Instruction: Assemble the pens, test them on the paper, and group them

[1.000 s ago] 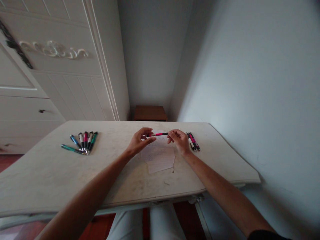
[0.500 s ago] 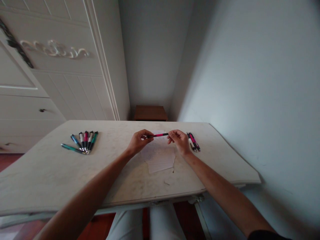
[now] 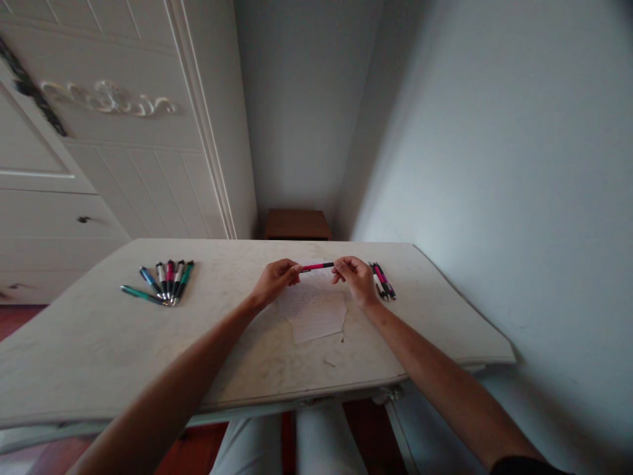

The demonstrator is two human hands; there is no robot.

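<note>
A pink and black pen [image 3: 317, 266] is held level above the paper, stretched between my two hands. My left hand [image 3: 277, 278] pinches its left end with thumb and fingers. At the black right end, my right hand [image 3: 354, 277] grips it between thumb and forefinger. Below lies a torn sheet of lined paper [image 3: 319, 313] with faint writing. Just right of my right hand, a small group of pens [image 3: 384, 282], pink, black and white, rests on the table.
Several pens [image 3: 171, 280] in blue, white, pink and green lie fanned out on the left of the white table [image 3: 237, 264]. A white cabinet [image 3: 148, 178] stands behind on the left, a wall [image 3: 475, 165] on the right. A brown wooden box-like piece [image 3: 298, 223] sits beyond the table.
My left hand's fingers have shifted on the pen, now closing over its left tip. The pen has turned slightly between my hands. My right hand has hardly moved.
</note>
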